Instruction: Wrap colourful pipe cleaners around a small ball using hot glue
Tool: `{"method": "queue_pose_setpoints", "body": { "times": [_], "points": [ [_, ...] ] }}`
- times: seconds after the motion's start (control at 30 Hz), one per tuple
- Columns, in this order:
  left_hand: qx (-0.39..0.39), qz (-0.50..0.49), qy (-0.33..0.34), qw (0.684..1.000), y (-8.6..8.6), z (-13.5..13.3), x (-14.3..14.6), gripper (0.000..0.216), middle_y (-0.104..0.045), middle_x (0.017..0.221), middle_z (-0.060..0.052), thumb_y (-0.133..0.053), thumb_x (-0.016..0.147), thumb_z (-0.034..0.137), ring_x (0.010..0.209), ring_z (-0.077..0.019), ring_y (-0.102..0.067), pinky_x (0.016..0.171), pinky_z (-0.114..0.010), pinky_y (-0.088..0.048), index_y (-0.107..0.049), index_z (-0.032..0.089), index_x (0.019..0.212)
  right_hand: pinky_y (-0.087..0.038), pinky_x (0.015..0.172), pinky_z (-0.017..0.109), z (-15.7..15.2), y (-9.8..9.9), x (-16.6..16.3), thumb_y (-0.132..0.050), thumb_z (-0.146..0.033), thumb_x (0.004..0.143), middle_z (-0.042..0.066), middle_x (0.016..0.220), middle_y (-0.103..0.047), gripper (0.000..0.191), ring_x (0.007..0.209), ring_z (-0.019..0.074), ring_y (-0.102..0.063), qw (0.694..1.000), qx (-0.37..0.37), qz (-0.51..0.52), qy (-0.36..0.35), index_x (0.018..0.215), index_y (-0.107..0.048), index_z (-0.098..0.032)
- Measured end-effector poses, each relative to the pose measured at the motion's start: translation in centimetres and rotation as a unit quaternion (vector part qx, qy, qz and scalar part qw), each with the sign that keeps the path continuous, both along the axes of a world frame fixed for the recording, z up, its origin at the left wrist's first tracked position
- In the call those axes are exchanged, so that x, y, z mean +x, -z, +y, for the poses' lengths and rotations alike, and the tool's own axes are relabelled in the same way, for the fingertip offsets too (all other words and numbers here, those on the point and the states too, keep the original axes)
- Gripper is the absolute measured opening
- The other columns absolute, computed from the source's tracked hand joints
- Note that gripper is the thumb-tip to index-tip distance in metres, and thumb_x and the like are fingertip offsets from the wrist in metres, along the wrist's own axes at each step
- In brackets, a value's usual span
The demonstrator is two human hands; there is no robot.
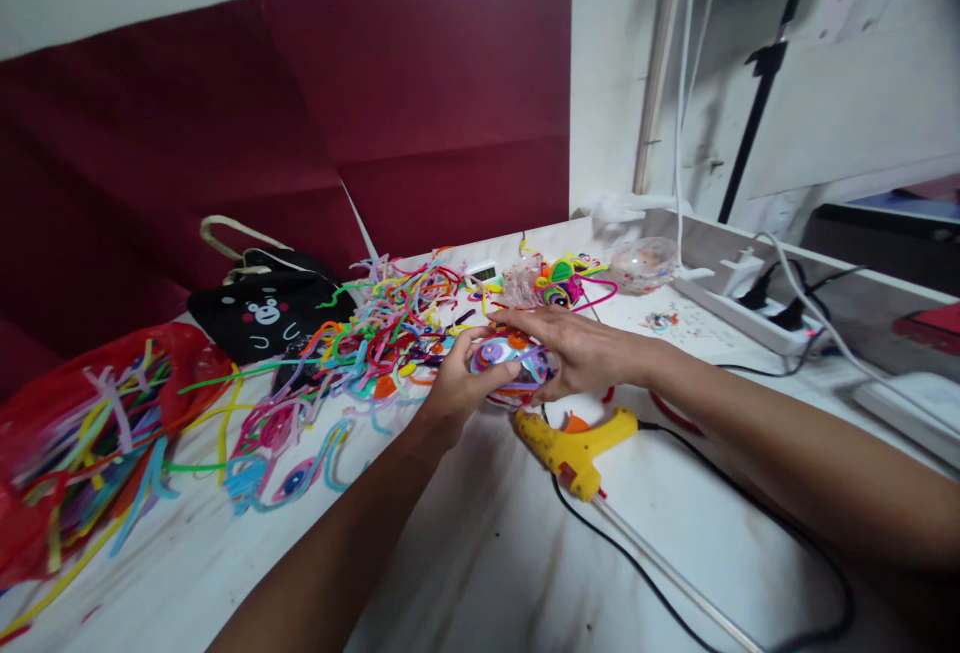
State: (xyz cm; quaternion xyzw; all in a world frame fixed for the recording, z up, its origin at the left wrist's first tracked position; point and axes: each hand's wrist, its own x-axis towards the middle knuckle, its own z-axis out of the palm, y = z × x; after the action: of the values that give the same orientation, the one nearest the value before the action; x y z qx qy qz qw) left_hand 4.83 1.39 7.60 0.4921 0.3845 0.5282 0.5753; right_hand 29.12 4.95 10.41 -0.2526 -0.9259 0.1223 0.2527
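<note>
Both hands hold a small round piece [510,358] covered in coiled pipe cleaners, purple, orange and white. My left hand [454,383] grips its left side with curled fingers. My right hand [574,348] cups it from the right, fingers laid over its top. A tangled heap of coloured pipe cleaners [375,343] lies just left of the hands. A yellow glue gun [574,443] rests on the white table [465,553] right below the hands, its black cord trailing toward me.
A red plastic bag [82,433] of pipe cleaners sits at far left. A black bear-face bag [262,308] lies behind the heap. Farther back stand a finished coiled piece [562,283], a clear bowl [643,263], a small timer [484,275] and a white power strip [750,308].
</note>
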Motion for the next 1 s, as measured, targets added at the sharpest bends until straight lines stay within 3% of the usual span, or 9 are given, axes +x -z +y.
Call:
{"method": "queue_pose_setpoints", "body": {
  "times": [0.27, 0.37, 0.43, 0.57, 0.67, 0.83, 1.0],
  "points": [
    [0.034, 0.043, -0.019, 0.998, 0.3, 0.4, -0.3, 0.056, -0.089, 0.112, -0.006, -0.112, 0.072, 0.029, 0.104, -0.0292, -0.084, 0.093, -0.037, -0.067, -0.087, 0.025, 0.122, -0.052, 0.139, 0.057, -0.1, -0.2, 0.1, -0.105, -0.028, 0.089, 0.027, 0.180, -0.067, 0.111, 0.166, 0.0414, -0.067, 1.000, -0.006, 0.003, 0.005, 0.184, -0.050, -0.019],
    [0.054, 0.060, -0.055, 0.995, 0.3, 0.4, -0.4, 0.055, -0.089, 0.113, -0.006, -0.111, 0.072, 0.027, 0.108, -0.0302, -0.083, 0.094, -0.036, -0.067, -0.089, 0.026, 0.123, -0.057, 0.134, 0.052, -0.1, -0.7, 0.7, -0.105, -0.028, 0.088, 0.026, 0.176, -0.071, 0.116, 0.158, 0.0391, -0.074, 0.999, -0.034, 0.027, 0.016, 0.187, -0.046, -0.017],
    [0.052, 0.057, -0.069, 0.995, 0.1, 0.3, -0.2, 0.056, -0.089, 0.114, -0.008, -0.112, 0.071, 0.025, 0.109, -0.0310, -0.082, 0.095, -0.037, -0.066, -0.091, 0.025, 0.122, -0.062, 0.129, 0.048, -0.3, -1.3, 1.1, -0.103, -0.030, 0.092, 0.024, 0.170, -0.075, 0.108, 0.151, 0.0368, -0.079, 0.997, -0.053, 0.037, 0.035, 0.185, -0.051, -0.017],
    [0.040, 0.046, -0.087, 0.994, -0.5, 0.0, 0.2, 0.054, -0.089, 0.109, -0.007, -0.113, 0.067, 0.021, 0.104, -0.0303, -0.081, 0.092, -0.036, -0.065, -0.092, 0.024, 0.116, -0.067, 0.118, 0.048, -0.3, -2.0, 1.4, -0.095, -0.038, 0.101, 0.018, 0.146, -0.090, 0.056, 0.132, 0.0357, -0.086, 0.997, -0.036, 0.052, 0.041, 0.152, -0.082, -0.018],
    [0.040, 0.030, -0.086, 0.995, -0.7, -0.2, 0.3, 0.054, -0.089, 0.110, -0.006, -0.113, 0.065, 0.018, 0.109, -0.0325, -0.083, 0.098, -0.040, -0.068, -0.092, 0.025, 0.115, -0.068, 0.109, 0.046, -0.1, -1.9, 1.2, -0.091, -0.039, 0.105, 0.014, 0.129, -0.094, 0.034, 0.117, 0.0331, -0.088, 0.997, -0.015, 0.069, 0.034, 0.132, -0.089, -0.020],
    [0.042, 0.040, -0.098, 0.993, -0.7, -0.1, 0.4, 0.056, -0.090, 0.111, -0.005, -0.114, 0.061, 0.015, 0.122, -0.0375, -0.082, 0.108, -0.044, -0.068, -0.091, 0.027, 0.111, -0.065, 0.096, 0.042, 0.0, -1.8, 1.0, -0.084, -0.040, 0.111, 0.011, 0.108, -0.093, 0.021, 0.095, 0.0278, -0.083, 0.995, 0.035, 0.089, 0.033, 0.116, -0.091, -0.021],
    [0.054, 0.088, -0.116, 0.988, -0.5, -0.1, 0.5, 0.055, -0.089, 0.111, -0.006, -0.112, 0.060, 0.022, 0.116, -0.0353, -0.081, 0.107, -0.043, -0.066, -0.090, 0.026, 0.111, -0.059, 0.089, 0.040, 0.3, -1.5, 0.8, -0.070, -0.040, 0.121, 0.010, 0.094, -0.087, 0.031, 0.085, 0.0250, -0.077, 0.990, 0.098, 0.099, -0.002, 0.106, -0.088, -0.020]
  ]
}}
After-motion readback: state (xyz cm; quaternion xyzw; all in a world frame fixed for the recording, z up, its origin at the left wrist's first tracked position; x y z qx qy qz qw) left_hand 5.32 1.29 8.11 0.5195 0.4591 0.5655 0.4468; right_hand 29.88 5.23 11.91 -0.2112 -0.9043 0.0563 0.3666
